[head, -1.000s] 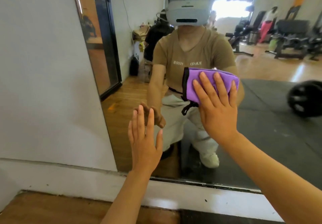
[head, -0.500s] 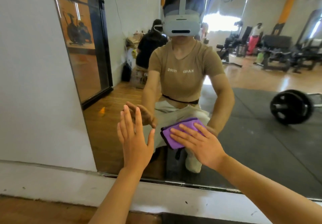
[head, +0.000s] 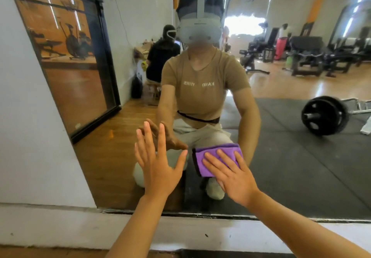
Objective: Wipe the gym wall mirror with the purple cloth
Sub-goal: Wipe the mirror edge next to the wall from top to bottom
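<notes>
The wall mirror [head: 291,157] fills most of the view, with its bottom edge just above a white ledge. A folded purple cloth [head: 208,157] with a dark hem lies flat against the lower glass. My right hand [head: 232,175] presses the cloth to the mirror with straight, spread fingers. To its left, my left hand [head: 158,163] lies flat on the bare glass, fingers spread and pointing up. The mirror reflects me crouching, both arms stretched forward.
A white wall [head: 30,137] borders the mirror on the left, and a white ledge [head: 80,229] runs below it. Reflected in the glass are a barbell plate [head: 323,115] on black matting, gym machines [head: 313,57] and a seated person [head: 160,57].
My right hand has slid the cloth down the glass from chest height to low beside my left hand, then a little to the right. The left hand has stayed flat on the mirror.
</notes>
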